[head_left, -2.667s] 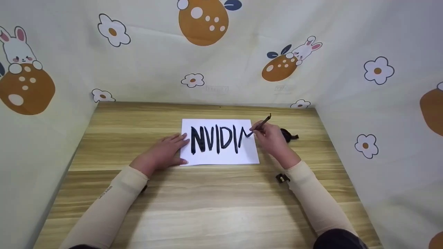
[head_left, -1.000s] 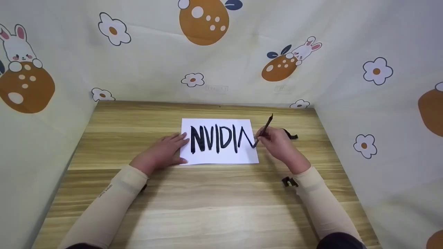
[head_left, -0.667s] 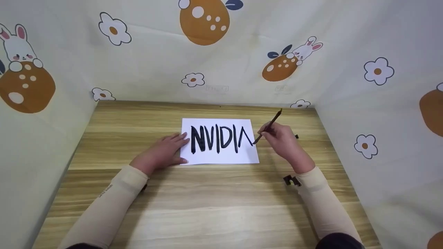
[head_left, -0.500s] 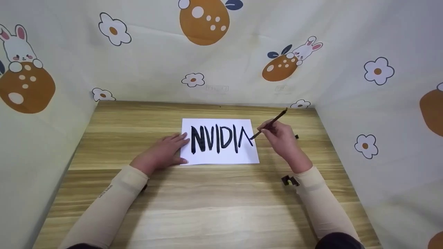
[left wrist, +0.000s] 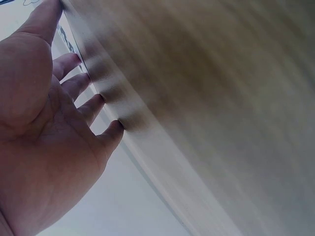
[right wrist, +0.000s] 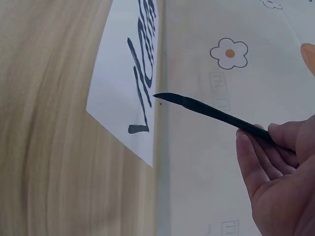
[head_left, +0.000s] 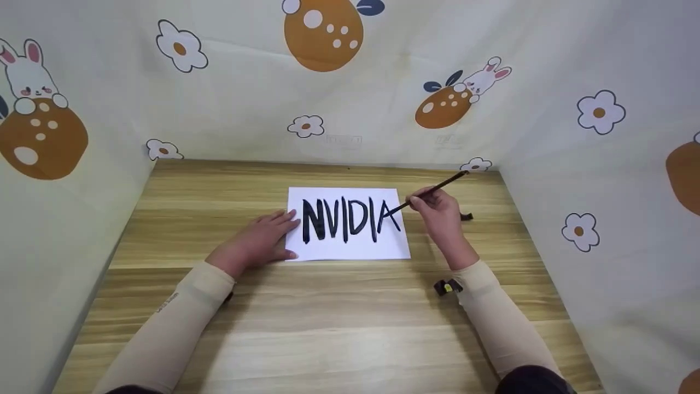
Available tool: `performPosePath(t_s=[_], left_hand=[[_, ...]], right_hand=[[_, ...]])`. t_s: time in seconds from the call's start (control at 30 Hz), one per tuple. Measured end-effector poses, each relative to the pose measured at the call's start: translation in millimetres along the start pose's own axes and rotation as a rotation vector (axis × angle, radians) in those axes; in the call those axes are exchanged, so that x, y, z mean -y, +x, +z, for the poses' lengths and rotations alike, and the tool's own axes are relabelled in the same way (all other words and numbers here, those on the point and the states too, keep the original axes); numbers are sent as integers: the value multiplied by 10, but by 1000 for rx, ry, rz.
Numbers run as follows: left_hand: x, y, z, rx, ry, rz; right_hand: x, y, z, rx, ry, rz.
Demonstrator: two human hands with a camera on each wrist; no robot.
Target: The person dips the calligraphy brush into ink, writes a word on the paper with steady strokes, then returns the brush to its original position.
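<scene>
A white sheet of paper (head_left: 350, 249) lies on the wooden table, with "NVIDIA" lettered across it in thick black strokes. My left hand (head_left: 257, 241) rests at the sheet's left edge, its fingertips and thumb on the paper. In the left wrist view the left hand (left wrist: 54, 137) has its fingers spread. My right hand (head_left: 440, 216), just right of the sheet, holds a thin dark paintbrush (head_left: 429, 192) slantwise, its tip over the last letter. The right wrist view shows the thumb and fingers of the right hand (right wrist: 283, 172) pinching the brush (right wrist: 216, 114); whether its tip touches paper cannot be told.
A small black object (head_left: 466, 216) is mostly hidden behind my right hand. Curtains (head_left: 229, 98) printed with rabbits, oranges and flowers enclose the back and sides of the wooden table (head_left: 328, 328). A dark device (head_left: 448, 287) sits at my right wrist.
The last letter has gained its right leg and a crossing stroke. My right hand went right and down, then back left and up, with the brush tilting flatter. The left hand stayed put.
</scene>
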State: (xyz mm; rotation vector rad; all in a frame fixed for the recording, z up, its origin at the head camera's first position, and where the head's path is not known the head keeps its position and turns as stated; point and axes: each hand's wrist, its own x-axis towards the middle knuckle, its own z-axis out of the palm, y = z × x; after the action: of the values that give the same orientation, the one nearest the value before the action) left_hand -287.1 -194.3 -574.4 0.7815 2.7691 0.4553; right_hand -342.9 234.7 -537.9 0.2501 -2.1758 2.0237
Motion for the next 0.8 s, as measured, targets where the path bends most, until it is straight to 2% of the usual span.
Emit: performPosePath(t_s=[0.13,0.33,0.8], left_hand=[[3,-1,-2,1,4,0],[5,10,0,4,3,-1],[7,11,13,0,20,2]], right_hand=[[-54,21,14,-15,43,23],[-116,38,22,-34,47,36],[-139,31,23,-24,-97,-7]])
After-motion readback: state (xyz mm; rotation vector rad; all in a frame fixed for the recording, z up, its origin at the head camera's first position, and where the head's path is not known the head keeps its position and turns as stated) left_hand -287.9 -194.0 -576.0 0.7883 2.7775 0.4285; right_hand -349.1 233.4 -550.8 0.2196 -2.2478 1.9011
